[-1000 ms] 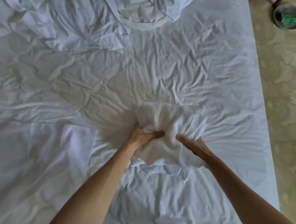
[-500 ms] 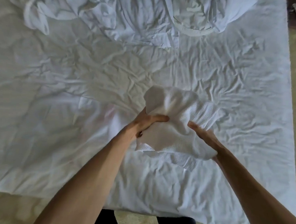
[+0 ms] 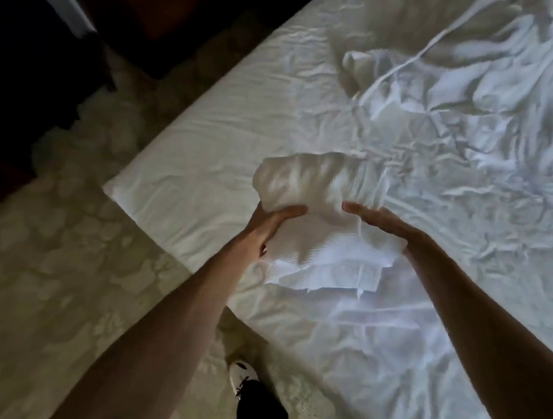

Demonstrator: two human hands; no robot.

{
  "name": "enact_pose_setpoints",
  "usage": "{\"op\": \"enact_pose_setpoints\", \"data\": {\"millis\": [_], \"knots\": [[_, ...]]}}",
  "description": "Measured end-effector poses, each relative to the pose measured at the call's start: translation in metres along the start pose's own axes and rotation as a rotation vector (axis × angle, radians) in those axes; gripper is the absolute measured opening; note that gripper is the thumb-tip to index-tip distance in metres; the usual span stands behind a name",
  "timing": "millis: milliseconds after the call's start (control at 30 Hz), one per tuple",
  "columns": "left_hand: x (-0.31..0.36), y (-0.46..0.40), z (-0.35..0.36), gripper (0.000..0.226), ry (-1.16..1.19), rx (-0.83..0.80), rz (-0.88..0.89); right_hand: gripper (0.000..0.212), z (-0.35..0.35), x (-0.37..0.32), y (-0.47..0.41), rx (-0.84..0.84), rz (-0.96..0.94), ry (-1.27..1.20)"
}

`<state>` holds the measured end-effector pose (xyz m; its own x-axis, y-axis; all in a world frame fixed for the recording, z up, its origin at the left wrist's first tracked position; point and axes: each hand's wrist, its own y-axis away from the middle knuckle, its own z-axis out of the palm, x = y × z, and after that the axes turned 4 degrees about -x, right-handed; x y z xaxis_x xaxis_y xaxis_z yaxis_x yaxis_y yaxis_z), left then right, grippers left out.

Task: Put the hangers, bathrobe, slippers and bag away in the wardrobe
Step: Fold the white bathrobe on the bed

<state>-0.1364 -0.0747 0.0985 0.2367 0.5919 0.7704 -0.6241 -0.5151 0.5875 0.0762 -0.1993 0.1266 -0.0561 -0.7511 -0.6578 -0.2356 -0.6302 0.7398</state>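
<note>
1. The bathrobe, a folded white waffle bundle, is sitting at the centre of the frame, held up above the bed near its corner.
2. The left hand is gripping the bundle's left side, its grip curled with the thumb lying across the front.
3. The right hand is pressing flat against the right side, fingers straight.
4. Rumpled white bedding is lying at upper right.
5. A patterned carpet is filling the lower left.
</note>
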Motion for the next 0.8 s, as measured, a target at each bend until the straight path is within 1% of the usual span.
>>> {"op": "enact_pose_setpoints", "data": {"millis": [33, 100, 233, 300, 333, 367, 433, 467, 533, 567, 600, 667, 700, 733, 800], "knots": [[0.008, 0.003, -0.029, 0.062, 0.037, 0.022, 0.019, 0.075, 0.023, -0.023, -0.016, -0.03, -0.001, 0.012], [0.018, 0.006, -0.083, 0.063, 0.097, 0.109, 0.036, 0.079, 0.066, -0.062, -0.049, -0.088, -0.042, 0.044], [0.027, 0.006, -0.17, 0.068, 0.197, 0.326, 0.043, 0.061, 0.136, -0.122, -0.106, -0.213, -0.066, 0.101], [0.027, 0.001, -0.203, 0.059, 0.243, 0.415, 0.07, 0.059, 0.163, -0.149, -0.136, -0.242, -0.054, 0.166], [0.026, -0.004, -0.217, 0.06, 0.269, 0.447, 0.08, 0.06, 0.174, -0.161, -0.152, -0.269, -0.052, 0.192], [0.027, -0.008, -0.227, 0.065, 0.297, 0.471, 0.085, 0.065, 0.184, -0.172, -0.167, -0.294, -0.054, 0.198], [0.028, -0.021, -0.249, 0.075, 0.345, 0.507, 0.101, 0.082, 0.197, -0.192, -0.197, -0.302, -0.031, 0.238], [0.028, -0.03, -0.259, 0.075, 0.367, 0.52, 0.117, 0.084, 0.203, -0.203, -0.211, -0.315, -0.033, 0.255], [0.031, -0.047, -0.274, 0.076, 0.425, 0.558, 0.156, 0.074, 0.216, -0.227, -0.238, -0.347, -0.04, 0.303], [0.032, -0.058, -0.282, 0.076, 0.456, 0.576, 0.189, 0.074, 0.222, -0.24, -0.255, -0.365, -0.027, 0.34], [0.031, -0.071, -0.29, 0.075, 0.491, 0.591, 0.226, 0.08, 0.226, -0.252, -0.272, -0.384, -0.017, 0.379], [0.021, -0.098, -0.305, 0.074, 0.555, 0.616, 0.256, 0.102, 0.235, -0.267, -0.313, -0.378, -0.005, 0.455], [0.013, -0.111, -0.31, 0.078, 0.581, 0.636, 0.248, 0.112, 0.241, -0.269, -0.335, -0.368, 0.008, 0.5], [0.004, -0.122, -0.314, 0.084, 0.593, 0.655, 0.22, 0.115, 0.246, -0.267, -0.354, -0.365, 0.021, 0.535], [-0.016, -0.141, -0.317, 0.095, 0.577, 0.737, 0.126, 0.11, 0.254, -0.25, -0.384, -0.394, 0.003, 0.563]]}}
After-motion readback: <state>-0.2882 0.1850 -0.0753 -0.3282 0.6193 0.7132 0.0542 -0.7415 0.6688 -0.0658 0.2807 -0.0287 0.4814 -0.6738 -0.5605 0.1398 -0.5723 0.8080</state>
